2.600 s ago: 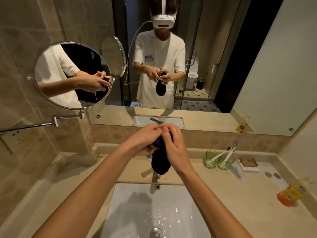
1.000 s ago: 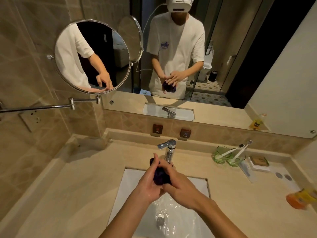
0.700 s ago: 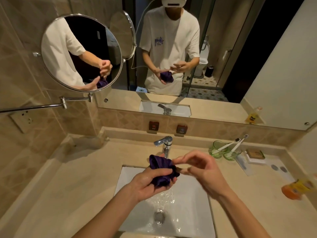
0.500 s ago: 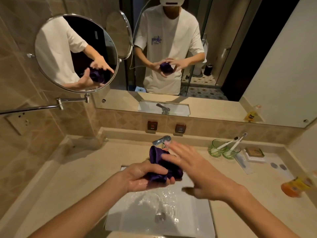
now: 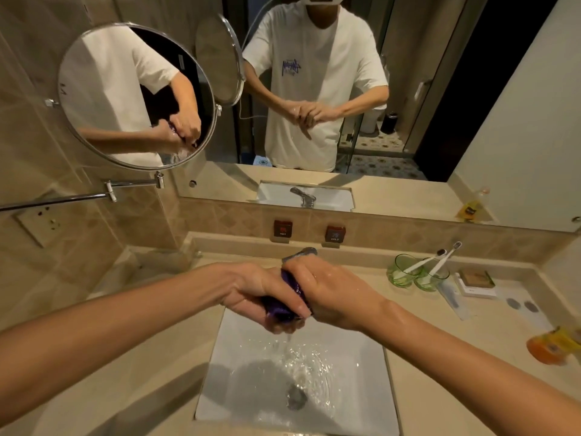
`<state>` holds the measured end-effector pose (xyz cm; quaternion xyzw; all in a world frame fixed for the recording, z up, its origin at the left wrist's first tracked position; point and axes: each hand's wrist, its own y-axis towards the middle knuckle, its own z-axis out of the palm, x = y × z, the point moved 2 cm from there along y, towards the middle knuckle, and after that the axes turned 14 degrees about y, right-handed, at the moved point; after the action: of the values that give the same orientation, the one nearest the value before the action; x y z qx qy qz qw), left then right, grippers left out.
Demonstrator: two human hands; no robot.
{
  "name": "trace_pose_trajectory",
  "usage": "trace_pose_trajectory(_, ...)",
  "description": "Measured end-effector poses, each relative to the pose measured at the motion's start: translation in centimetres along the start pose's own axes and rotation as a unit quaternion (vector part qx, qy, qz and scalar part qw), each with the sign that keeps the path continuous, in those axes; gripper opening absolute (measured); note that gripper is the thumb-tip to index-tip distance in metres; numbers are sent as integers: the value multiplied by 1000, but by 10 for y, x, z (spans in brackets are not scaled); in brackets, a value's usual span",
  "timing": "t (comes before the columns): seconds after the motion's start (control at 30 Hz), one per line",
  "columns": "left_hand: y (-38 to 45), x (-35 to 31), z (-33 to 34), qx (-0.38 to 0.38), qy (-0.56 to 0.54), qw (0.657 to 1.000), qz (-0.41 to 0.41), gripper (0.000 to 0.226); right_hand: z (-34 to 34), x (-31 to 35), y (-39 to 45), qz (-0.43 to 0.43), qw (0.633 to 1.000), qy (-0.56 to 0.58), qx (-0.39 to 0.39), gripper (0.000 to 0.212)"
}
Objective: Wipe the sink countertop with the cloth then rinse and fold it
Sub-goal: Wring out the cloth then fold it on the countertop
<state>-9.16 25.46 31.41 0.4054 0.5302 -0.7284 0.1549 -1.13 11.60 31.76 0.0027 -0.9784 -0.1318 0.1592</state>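
A wet purple cloth [image 5: 284, 305] is bunched into a tight wad above the white sink basin [image 5: 239, 335]. My left hand [image 5: 257, 292] grips it from the left and below, and my right hand [image 5: 333, 297] clamps over it from the right. Both hands squeeze it, and most of the cloth is hidden between the palms. A thin stream of water falls from the wad into the basin and ripples around the drain [image 5: 295, 398]. The chrome faucet [image 5: 301, 252] shows just behind my right fingers.
The beige countertop [image 5: 151, 366] surrounds the basin. At the right stand two green glasses [image 5: 415, 273] with toothbrushes, a small box [image 5: 476, 280] and an orange bottle [image 5: 553, 344]. A round swing-arm mirror [image 5: 135, 96] juts out at the upper left.
My right hand, open and apart from the cloth half a second ago, has closed over it. Both hands now wring the wad, and water runs from it into the basin.
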Motion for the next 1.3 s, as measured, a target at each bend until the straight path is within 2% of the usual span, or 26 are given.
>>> trace_pose_trajectory(0.1, 11, 4, -2, -72, 52, 996, -20, 16, 18, -12, 2, 75, 996, -4, 50, 45)
trace_pose_trajectory(0.2, 23, 6, -6, -121, 73, 989, -32, 17, 28, -22, 6, 115, 990, -22, 76, 45)
trace_pose_trajectory(0.27, 27, 6, -7, -117, 78, 990, -26, 19, 30, -24, 5, 117, 990, -25, 78, 44)
trace_pose_trajectory(0.37, 26, 9, -7, -72, 44, 996, 26, 24, 21, -25, 2, 102, 992, -33, 64, 42)
trace_pose_trajectory(0.47, 21, 3, -7, -37, 51, 996, 69, 26, 7, -21, -5, 69, 996, -50, 31, 57)
trace_pose_trajectory(0.53, 23, -4, -6, -59, 128, 988, 59, 31, 5, -20, -7, 57, 996, -72, 17, 66)
trace_pose_trajectory(0.63, 33, -7, -6, -116, 202, 972, 23, 33, 8, -21, -6, 93, 993, -70, 29, 51)
trace_pose_trajectory(0.73, 43, 0, -11, -185, 302, 935, 6, 23, 16, -20, 0, 134, 984, -92, 75, 35)
trace_pose_trajectory(0.83, 56, 10, -13, -279, 396, 875, -14, 31, 25, -19, 10, 177, 970, -106, 128, 37)
trace_pose_trajectory(0.93, 68, 19, -13, -353, 416, 838, -30, 26, 31, -25, 24, 226, 953, -94, 177, 33)
trace_pose_trajectory(1.13, 87, 45, -12, -397, 346, 848, -55, 56, 54, -43, 42, 280, 902, -81, 320, 30)
trace_pose_trajectory(1.3, 96, 59, -8, -362, 351, 860, -83, 47, 71, -47, 46, 296, 859, -58, 413, 14)
